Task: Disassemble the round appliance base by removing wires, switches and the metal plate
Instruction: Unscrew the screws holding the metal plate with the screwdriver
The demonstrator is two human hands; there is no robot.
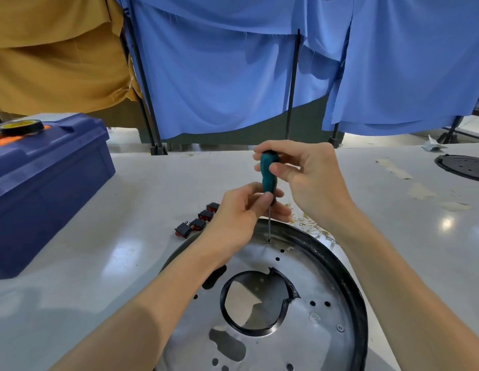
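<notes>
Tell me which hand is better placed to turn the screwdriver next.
Probably right. The right hand wraps the top of the screwdriver, good for twisting; the left hand pinches its lower handle, steadying the tip on the screw in the metal plate.

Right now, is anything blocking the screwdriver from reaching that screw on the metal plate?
Nothing visible does. The screwdriver, gripped by the left hand and the right hand, stands with its tip on the screw at the far edge of the metal plate. The switches and wires lie on the table, off the plate.
</notes>
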